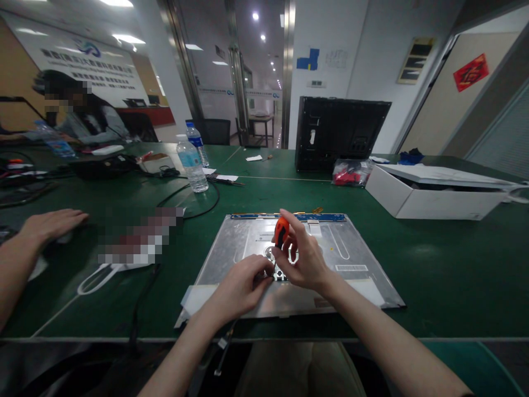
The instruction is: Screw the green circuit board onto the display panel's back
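Note:
In my right hand [308, 256] is a screwdriver [281, 231] with an orange and black handle. It stands nearly upright, its tip low over a small metal bracket [281, 274] near the middle of a flat display panel [351, 253]. My left hand [246, 281] rests on the panel with its fingers drawn together beside the screwdriver's tip; what they pinch, if anything, is hidden. The panel lies back side up on the green table, with a blue circuit strip [289, 217] along its far edge.
Another person's hand [53, 225] lies on the table [425, 275] at left. Beyond stand water bottles [192, 165], a black monitor [343, 132], a bag with red contents [351, 173] and a white box [433, 193]. A cable [210, 204] curls near the bottles. Someone sits at far left.

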Motion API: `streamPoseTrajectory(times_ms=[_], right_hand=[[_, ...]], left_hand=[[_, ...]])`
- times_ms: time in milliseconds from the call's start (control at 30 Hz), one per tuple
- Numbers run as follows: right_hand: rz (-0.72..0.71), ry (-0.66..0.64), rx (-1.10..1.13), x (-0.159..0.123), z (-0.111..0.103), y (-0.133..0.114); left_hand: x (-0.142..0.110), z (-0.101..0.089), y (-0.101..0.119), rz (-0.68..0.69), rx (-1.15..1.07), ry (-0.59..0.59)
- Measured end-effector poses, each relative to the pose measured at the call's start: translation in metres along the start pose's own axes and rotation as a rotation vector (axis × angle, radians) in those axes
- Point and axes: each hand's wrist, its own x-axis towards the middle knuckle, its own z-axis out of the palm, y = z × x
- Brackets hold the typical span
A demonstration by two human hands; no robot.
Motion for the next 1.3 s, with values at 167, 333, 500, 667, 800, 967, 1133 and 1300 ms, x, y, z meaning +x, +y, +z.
streamPoseTrajectory(times_ms=[167, 333, 500, 667, 800, 967, 1133, 1300], right_hand=[[0.008, -0.001, 0.013, 0.0, 0.0004, 0.0], [-0.011, 0.051, -0.058, 0.0003, 0.0038, 0.004], [-0.025, 0.041, -0.068, 0.0002, 0.0037, 0.0042], [-0.019, 0.021, -0.02, 0.0006, 0.0012, 0.0002], [-0.041, 0.022, -0.003, 0.0015, 0.0002, -0.0018], [-0.025, 0.052, -0.039, 0.0012, 0.0025, 0.0003], [-0.017, 0.05, -0.064, -0.0002, 0.0036, 0.0032], [-0.023, 0.035, -0.031, 0.0003, 0.0008, -0.0004]], left_hand=[[0.0003, -0.0008, 0.0006, -0.006, -0.01, -0.014], [0.0004, -0.001, 0.0005, -0.013, -0.007, -0.015], [0.0, 0.0001, -0.0004, -0.017, -0.013, -0.011], [0.0004, -0.0005, -0.0002, -0.004, -0.017, -0.007], [0.0008, -0.0015, 0.0012, -0.004, -0.019, -0.013], [0.0006, -0.001, 0.002, 0.006, -0.012, -0.001], [0.0003, 0.0009, -0.0019, 0.013, -0.013, 0.005], [-0.0002, 0.0017, -0.0037, 0.016, -0.013, 0.006]])
